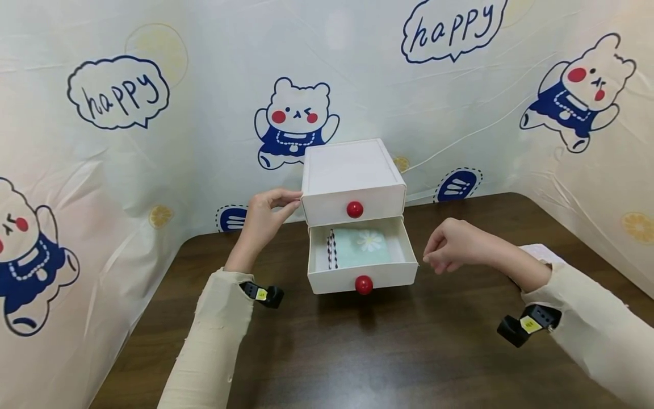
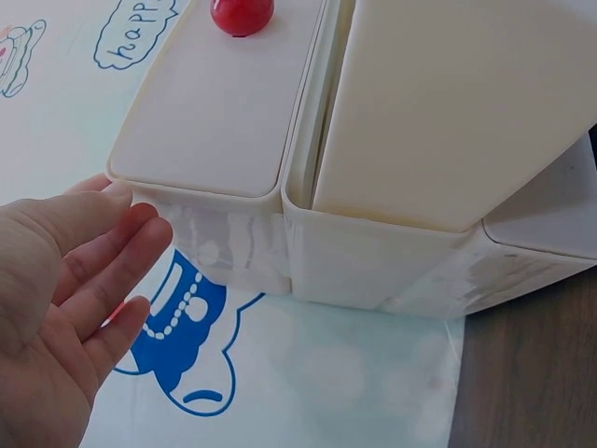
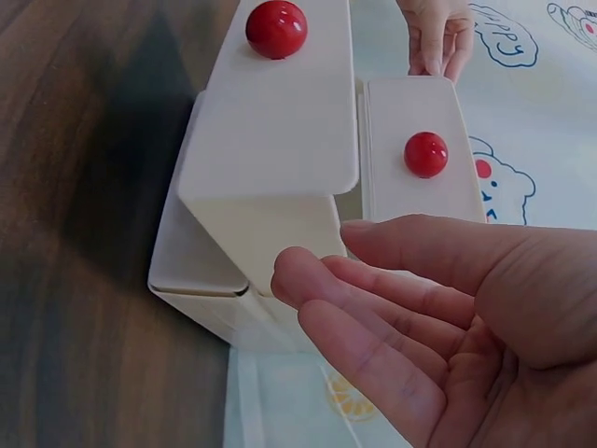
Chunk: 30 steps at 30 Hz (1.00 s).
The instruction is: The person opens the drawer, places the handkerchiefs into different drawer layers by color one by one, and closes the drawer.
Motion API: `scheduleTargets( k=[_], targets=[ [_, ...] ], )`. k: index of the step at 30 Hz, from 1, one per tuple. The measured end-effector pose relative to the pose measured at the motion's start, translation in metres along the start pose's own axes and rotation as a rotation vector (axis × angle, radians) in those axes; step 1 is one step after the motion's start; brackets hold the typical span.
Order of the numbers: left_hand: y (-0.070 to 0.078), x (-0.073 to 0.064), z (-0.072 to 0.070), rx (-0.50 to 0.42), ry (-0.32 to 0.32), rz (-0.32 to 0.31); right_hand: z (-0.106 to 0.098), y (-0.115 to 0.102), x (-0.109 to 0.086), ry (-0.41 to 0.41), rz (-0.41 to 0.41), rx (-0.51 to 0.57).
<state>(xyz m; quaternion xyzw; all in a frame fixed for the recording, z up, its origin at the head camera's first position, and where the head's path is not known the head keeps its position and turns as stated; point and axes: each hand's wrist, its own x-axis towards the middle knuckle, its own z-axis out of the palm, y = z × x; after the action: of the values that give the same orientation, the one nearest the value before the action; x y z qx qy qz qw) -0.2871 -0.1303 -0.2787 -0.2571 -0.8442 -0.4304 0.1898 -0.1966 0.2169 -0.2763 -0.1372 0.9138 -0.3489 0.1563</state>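
White drawer (image 1: 332, 282) pulled out of white cabinet (image 1: 352, 165); judged light, stiff, smooth, best gripped by red knob (image 1: 364, 285); cabinet edge touched by relaxed left hand (image 1: 265, 213); right hand (image 1: 457, 245) empty, loosely curled beside drawer

From my head, I look forward and down at the whole drawer box (image 1: 355, 165); my left wrist's view faces it closely from the left, my right wrist's from the right; both wrist views share the upper red knob (image 3: 426, 155).
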Motion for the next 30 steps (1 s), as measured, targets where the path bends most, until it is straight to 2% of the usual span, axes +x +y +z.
scheduleTargets(
  k=[13, 23, 30],
  targets=[
    [0.0, 0.001, 0.001, -0.005, -0.002, -0.006, 0.019, 0.006, -0.01, -0.028, -0.031, 0.054],
    [0.0, 0.001, 0.0, -0.002, 0.009, 0.022, 0.035, 0.005, -0.01, -0.038, -0.067, 0.099],
    [0.0, 0.001, 0.0, -0.001, 0.004, 0.021, 0.045, 0.004, -0.008, -0.045, -0.11, 0.137]
  ],
)
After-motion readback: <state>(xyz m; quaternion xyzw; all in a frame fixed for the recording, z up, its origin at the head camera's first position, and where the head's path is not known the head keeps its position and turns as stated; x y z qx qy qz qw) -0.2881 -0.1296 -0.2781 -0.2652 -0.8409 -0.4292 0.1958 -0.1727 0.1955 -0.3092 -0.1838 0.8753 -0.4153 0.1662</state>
